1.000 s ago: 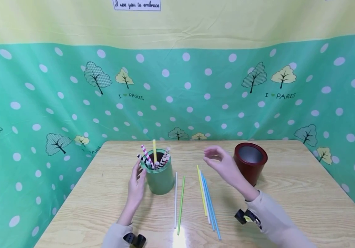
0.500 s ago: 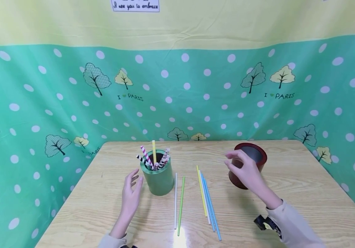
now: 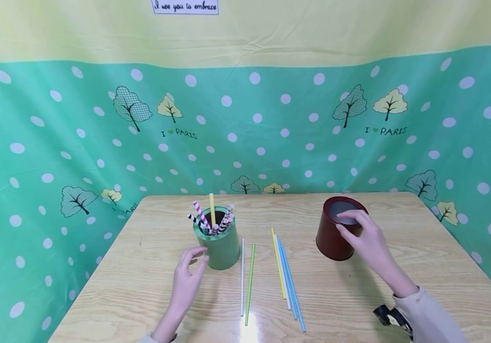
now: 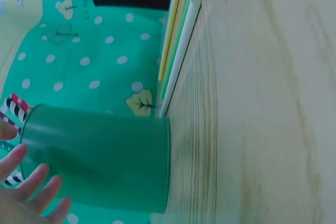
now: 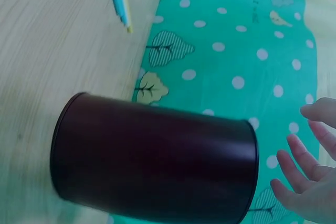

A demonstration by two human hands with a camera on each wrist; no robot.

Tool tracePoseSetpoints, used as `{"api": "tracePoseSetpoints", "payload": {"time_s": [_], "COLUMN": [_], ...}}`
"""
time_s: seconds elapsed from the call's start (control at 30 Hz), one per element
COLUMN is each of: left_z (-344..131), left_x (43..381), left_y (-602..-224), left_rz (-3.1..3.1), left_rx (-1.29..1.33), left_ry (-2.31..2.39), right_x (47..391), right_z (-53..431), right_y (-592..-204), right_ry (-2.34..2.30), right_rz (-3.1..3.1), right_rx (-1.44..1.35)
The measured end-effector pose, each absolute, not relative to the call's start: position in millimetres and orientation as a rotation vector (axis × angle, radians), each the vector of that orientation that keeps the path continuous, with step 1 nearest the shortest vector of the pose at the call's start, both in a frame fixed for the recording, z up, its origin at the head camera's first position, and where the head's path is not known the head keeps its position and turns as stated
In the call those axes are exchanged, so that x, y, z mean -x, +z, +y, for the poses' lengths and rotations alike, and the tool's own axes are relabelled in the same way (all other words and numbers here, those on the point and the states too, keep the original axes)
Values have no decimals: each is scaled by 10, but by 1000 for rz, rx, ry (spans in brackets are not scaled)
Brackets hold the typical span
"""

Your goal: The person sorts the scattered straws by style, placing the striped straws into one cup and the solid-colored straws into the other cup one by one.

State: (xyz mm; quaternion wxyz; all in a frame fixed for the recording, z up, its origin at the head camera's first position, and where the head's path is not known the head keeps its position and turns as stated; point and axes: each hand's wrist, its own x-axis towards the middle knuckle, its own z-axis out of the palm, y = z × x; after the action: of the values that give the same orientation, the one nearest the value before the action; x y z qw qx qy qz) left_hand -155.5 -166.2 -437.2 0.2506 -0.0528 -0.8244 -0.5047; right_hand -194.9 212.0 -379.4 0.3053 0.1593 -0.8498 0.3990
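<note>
A green cylindrical holder (image 3: 223,251) stands upright at left, with striped straws (image 3: 202,215) and a yellow straw (image 3: 212,208) poking out of its mouth. My left hand (image 3: 189,277) hovers at its near left side, fingers loosely curved and holding nothing; in the left wrist view the fingers (image 4: 37,187) spread beside the rim. At right is a dark red cylindrical holder (image 3: 331,237), upright. My right hand (image 3: 372,242) is at its near right side, overlapping the rim in the head view. The right wrist view shows those fingers (image 5: 302,156) apart from the rim, holding nothing.
Between the holders lie a white straw (image 3: 242,278), a green straw (image 3: 250,286), and a group of a yellow straw (image 3: 278,262) with white and blue straws (image 3: 295,297). A dotted curtain (image 3: 245,119) hangs behind the wooden table (image 3: 142,267).
My right hand has moved right from above the straws to the red holder. My left hand has come off the green holder's rim and sunk toward me. The straws have not moved.
</note>
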Motion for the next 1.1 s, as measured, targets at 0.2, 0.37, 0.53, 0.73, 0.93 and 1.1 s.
{"api": "tracePoseSetpoints", "payload": {"time_s": [0.2,0.37,0.53,0.73,0.93,1.1], "left_z": [-1552,-1470,-1410,-1349,-1286,-1239], "left_x": [1548,1552,1576,1621,1647,1659], "left_y": [-4391,-4404,-4445,-4494,-4524,-4549], "left_rz": [-2331,-2380,-2432,-2560,-2674,-2734], "left_rx": [187,232,277,296,352,374], "left_ry": [-1390,-1435,-1467,-1471,-1403,-1344], "right_x": [1928,1920,1920,1933,1956,1971], "right_z": [2231,2312,2377,2413,2427,2436], "right_y": [-3846,-3928,-4002,-4045,-4077,-4113], "right_ry": [1022,1009,1008,1036,1038,1043], "right_rz": [-2262,-2241,-2227,-2217,-2240,-2239], "right_rx": [-367,-348,-330,-323,-310,-310]}}
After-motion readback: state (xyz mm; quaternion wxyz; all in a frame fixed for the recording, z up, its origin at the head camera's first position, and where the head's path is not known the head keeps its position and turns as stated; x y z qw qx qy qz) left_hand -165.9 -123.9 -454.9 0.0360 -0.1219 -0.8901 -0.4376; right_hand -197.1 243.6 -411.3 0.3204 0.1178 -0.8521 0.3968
